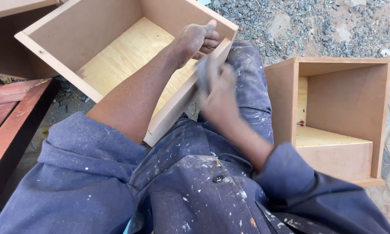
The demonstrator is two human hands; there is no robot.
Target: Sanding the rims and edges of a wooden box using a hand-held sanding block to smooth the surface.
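Your two hands, close together above your lap

Your left forearm runs bare from a rolled blue sleeve up and to the right, and your left hand [197, 39] curls at the end of it, thumb pointing up and out, the other fingers folded under and partly hidden. Your right forearm comes out of its own pushed-up sleeve and angles up to the left; your right hand [218, 93] shows its back to you, blurred, the fingers bent away so you cannot tell how tightly they close. The right hand sits just below and beside the left wrist, near it but not clearly touching
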